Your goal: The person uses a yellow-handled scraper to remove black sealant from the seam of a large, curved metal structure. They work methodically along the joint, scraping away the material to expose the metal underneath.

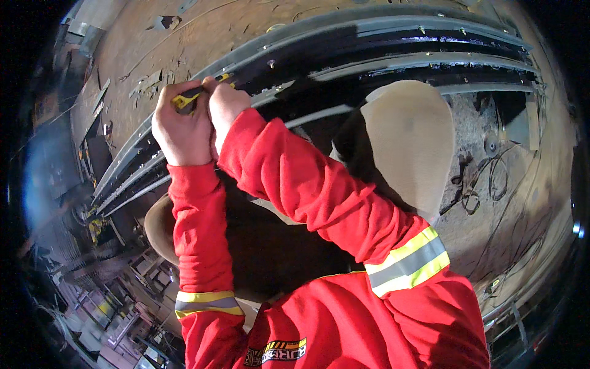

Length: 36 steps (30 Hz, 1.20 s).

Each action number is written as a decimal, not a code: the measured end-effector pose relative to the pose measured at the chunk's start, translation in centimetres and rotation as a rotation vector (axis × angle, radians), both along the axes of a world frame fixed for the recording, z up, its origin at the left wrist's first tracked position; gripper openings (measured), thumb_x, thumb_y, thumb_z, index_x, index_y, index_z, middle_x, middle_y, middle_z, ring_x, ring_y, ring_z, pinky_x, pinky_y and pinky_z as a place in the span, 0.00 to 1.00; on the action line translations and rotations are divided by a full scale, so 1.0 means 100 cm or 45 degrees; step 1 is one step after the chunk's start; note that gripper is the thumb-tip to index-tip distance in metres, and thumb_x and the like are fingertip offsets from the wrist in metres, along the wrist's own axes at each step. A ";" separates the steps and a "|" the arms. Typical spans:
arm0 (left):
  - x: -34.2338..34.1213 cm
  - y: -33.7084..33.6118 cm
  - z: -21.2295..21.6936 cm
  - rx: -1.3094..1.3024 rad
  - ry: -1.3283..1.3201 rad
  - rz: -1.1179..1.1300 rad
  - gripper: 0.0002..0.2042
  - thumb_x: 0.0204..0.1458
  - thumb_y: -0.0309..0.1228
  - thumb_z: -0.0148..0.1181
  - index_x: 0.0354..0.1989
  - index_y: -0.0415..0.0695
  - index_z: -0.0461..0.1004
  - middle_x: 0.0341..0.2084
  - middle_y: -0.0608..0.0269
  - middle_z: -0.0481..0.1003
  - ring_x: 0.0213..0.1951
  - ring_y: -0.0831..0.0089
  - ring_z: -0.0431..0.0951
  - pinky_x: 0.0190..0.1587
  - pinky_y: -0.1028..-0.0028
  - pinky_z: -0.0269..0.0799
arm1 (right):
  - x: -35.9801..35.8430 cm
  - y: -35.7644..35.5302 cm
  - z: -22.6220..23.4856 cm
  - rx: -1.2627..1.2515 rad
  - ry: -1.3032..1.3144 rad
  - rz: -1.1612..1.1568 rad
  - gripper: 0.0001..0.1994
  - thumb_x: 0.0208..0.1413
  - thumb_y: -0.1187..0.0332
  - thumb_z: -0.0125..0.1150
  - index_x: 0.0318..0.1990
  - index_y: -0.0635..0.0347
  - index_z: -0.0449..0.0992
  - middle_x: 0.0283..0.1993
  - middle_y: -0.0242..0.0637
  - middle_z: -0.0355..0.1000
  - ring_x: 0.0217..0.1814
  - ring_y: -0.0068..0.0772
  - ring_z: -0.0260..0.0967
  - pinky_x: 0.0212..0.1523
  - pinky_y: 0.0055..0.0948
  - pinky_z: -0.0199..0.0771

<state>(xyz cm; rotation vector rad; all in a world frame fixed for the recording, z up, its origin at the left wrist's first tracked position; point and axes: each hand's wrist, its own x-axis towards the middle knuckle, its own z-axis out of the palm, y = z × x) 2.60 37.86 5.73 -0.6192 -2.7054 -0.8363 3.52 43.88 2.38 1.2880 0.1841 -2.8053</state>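
My left hand (179, 132) is closed round a yellow-and-black tool (186, 100) that looks like a tape measure; the fingers cover much of it. Pressed against it on the right, my right hand (227, 109) is also closed, with its fingers turned away from view. Just past its knuckles a small yellow-and-black piece (225, 78) shows, and I cannot make out whether it belongs to the same tool. Both hands are above the long dark metal beam (295, 66), near its left half. Small bolts or studs stand along the beam's pale edges.
My bent knee (409, 129) in tan trousers rises close to the beam's near side. Thin cables (491, 181) lie curled on the floor at right. Scraps (147, 83) litter the brown floor beyond the beam. Cluttered metal items (129, 307) crowd the lower left.
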 end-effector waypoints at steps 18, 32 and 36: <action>0.004 0.016 0.073 0.222 0.250 0.007 0.06 0.45 0.19 0.64 0.33 0.37 0.76 0.27 0.59 0.77 0.33 0.76 0.76 0.39 0.75 0.72 | -0.006 0.021 0.084 0.271 0.513 -0.159 0.11 0.54 0.67 0.63 0.33 0.70 0.75 0.27 0.41 0.75 0.27 0.29 0.70 0.32 0.34 0.71; 0.051 -0.028 -0.040 0.169 -0.648 0.057 0.23 0.51 0.24 0.47 0.58 0.44 0.56 0.18 0.52 0.71 0.20 0.57 0.74 0.27 0.64 0.68 | 0.048 0.048 -0.027 2.423 0.338 0.944 0.15 0.54 0.56 0.58 0.36 0.60 0.78 0.37 0.46 0.77 0.46 0.49 0.72 0.44 0.44 0.73; 0.054 -0.014 -0.046 0.381 -0.743 0.170 0.23 0.55 0.23 0.37 0.61 0.52 0.56 0.23 0.61 0.72 0.14 0.79 0.67 0.14 0.76 0.64 | 0.025 0.095 -0.062 3.237 0.370 0.304 0.14 0.48 0.59 0.64 0.41 0.51 0.80 0.46 0.31 0.74 0.58 0.39 0.62 0.63 0.49 0.54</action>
